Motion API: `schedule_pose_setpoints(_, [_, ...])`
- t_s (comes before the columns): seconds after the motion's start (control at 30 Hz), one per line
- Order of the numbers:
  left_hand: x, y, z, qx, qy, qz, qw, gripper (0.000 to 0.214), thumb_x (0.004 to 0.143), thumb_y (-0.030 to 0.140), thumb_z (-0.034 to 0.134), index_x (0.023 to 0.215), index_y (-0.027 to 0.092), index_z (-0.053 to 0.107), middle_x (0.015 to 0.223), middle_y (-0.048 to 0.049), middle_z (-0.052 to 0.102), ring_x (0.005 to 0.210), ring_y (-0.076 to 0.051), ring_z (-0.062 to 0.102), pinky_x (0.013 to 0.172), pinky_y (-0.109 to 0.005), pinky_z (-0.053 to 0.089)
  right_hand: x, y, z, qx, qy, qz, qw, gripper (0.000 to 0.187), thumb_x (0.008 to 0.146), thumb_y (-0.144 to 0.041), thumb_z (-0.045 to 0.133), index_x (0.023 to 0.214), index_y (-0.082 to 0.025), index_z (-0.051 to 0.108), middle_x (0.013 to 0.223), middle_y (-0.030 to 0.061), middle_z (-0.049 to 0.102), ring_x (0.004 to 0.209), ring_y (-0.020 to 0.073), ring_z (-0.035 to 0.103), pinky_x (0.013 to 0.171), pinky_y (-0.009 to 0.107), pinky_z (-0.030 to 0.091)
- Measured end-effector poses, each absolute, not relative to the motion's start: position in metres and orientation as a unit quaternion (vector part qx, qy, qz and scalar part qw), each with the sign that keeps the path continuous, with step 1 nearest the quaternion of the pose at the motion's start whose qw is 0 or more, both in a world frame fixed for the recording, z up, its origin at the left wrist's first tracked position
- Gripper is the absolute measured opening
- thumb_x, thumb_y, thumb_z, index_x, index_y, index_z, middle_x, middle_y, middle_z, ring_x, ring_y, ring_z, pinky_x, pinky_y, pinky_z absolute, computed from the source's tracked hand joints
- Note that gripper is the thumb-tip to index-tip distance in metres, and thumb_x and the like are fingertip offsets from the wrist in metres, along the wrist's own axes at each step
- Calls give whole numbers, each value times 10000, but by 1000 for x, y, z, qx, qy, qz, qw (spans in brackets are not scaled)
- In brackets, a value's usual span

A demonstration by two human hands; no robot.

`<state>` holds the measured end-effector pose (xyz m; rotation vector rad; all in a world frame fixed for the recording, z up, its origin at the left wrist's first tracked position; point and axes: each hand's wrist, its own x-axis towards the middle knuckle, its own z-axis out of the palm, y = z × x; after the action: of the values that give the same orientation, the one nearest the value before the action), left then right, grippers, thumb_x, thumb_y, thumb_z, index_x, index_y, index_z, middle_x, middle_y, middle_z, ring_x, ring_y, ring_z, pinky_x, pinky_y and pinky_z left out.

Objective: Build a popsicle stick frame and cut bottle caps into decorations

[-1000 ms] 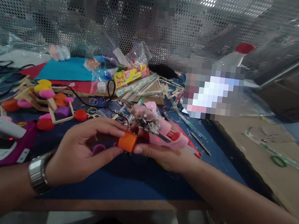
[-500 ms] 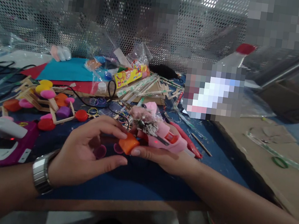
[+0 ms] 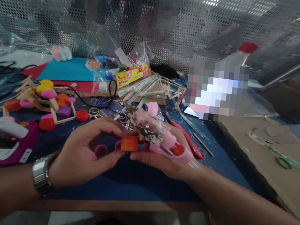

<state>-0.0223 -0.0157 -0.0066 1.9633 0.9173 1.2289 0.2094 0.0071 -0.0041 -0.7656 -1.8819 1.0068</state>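
Observation:
Between the thumb and fingers of my left hand is a small orange bottle cap, held above the blue tabletop. My right hand is closed round a pink glue gun, its front end smeared with dirty glue and pointing to the upper left. My right thumb and fingertips reach close to the cap's right side; whether they touch it I cannot tell. Below and behind my left fingers lie purple-pink caps, partly hidden.
To the left stands a stick structure with coloured caps, beside a purple packet with a white plug and black cord. Behind lie wooden sticks and a yellow box. Red-handled pliers and cardboard are at right.
The orange cap has turned more level, and my left thumb has closed in on it from below. The glue gun has tilted and shifted slightly down and right.

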Motion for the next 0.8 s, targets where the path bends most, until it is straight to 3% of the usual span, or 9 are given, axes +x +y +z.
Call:
schedule_pose_setpoints(0.2, [-21,-16,-3,765,333,464,298,338,782,68,768,1035,281,697,1077,-52,754,1023,-242,720,887,-392,601,210,6,-4,-304,-760,384,428,310,759,-301,893,1023,-279,731,966,12,761,833,243,731,802,386,635])
schedule_pose_setpoints(0.43, [-23,-13,-5,761,333,441,340,331,810,202,825,1111,284,714,1110,-74,724,1057,-266,716,926,-404,626,212,5,-6,-308,-772,364,420,273,779,-352,873,987,-265,718,981,47,753,980,299,719,841,412,614])
schedule_pose_setpoints(0.57, [-19,-11,-4,701,330,465,429,277,848,180,796,1104,249,715,1087,-67,758,986,-223,757,849,-322,655,211,5,-5,-321,-769,360,421,308,770,-325,882,1016,-271,705,935,19,738,848,247,715,776,376,615])
schedule_pose_setpoints(0.8, [-15,-2,-5,615,279,418,607,219,881,179,785,1078,264,741,974,-37,787,880,-192,780,753,-265,656,212,6,-4,-300,-762,384,426,293,756,-272,901,979,-249,711,940,11,733,834,218,703,774,339,589])
